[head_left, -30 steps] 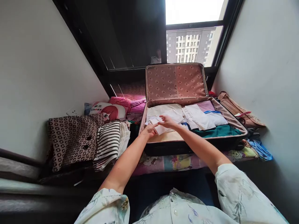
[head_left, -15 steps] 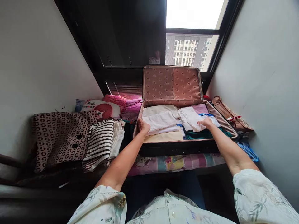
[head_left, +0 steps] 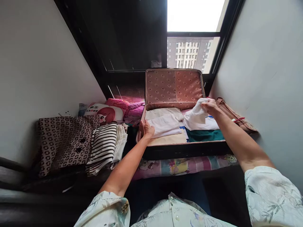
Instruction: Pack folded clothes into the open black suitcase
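An open suitcase with a patterned brown-pink lining holds stacks of folded clothes. At its left side, my left hand rests with fingers apart on the edge of a folded white garment. My right hand is closed on one end of a white cloth garment, raised above the right-hand stack; its lower part hangs down onto the clothes. Under it lie another white piece and a dark green garment. A cream garment lies front left in the case.
Left of the suitcase are a striped garment, a brown patterned cloth and a printed pillow. A brown bag lies to the right by the wall. The raised lid stands before the window.
My right hand has moved up and back, lifting one end of the white garment off the stack. My left hand stays at the left side, its fingers now looser.
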Motion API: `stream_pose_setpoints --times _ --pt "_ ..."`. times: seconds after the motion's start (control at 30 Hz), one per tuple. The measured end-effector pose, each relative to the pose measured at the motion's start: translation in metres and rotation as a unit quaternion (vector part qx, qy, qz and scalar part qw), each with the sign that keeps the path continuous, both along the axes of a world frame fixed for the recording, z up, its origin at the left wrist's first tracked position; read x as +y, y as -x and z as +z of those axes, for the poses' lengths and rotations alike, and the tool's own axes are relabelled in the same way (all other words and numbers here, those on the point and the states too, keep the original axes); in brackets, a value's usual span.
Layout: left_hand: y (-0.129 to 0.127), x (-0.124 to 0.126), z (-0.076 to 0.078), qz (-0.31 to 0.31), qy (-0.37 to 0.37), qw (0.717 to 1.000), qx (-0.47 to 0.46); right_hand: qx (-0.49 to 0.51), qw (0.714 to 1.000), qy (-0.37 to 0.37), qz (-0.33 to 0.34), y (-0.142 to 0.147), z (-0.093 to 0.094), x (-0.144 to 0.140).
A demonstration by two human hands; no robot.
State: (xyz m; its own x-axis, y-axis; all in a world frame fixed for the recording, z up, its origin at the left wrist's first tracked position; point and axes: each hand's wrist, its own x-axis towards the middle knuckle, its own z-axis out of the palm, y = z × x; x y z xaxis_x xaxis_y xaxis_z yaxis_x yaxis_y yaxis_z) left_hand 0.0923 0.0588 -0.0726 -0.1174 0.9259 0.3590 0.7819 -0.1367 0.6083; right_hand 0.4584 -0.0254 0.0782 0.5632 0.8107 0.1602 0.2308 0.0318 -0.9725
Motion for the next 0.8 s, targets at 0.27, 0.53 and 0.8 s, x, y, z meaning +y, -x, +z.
stream_pose_setpoints --times 0.27,0.53,0.8 --pt "0.007 0.009 0.002 -0.004 -0.097 0.986 -0.133 -0.107 0.972 -0.021 0.208 0.089 0.076 0.016" --pt "0.035 0.010 0.008 0.124 -0.258 0.921 -0.265 -0.003 0.969 -0.136 0.205 0.126 0.039 0.065" --pt "0.022 -0.021 0.023 -0.072 -0.169 0.982 0.034 -0.202 0.963 0.151 0.100 0.105 -0.112 0.076"
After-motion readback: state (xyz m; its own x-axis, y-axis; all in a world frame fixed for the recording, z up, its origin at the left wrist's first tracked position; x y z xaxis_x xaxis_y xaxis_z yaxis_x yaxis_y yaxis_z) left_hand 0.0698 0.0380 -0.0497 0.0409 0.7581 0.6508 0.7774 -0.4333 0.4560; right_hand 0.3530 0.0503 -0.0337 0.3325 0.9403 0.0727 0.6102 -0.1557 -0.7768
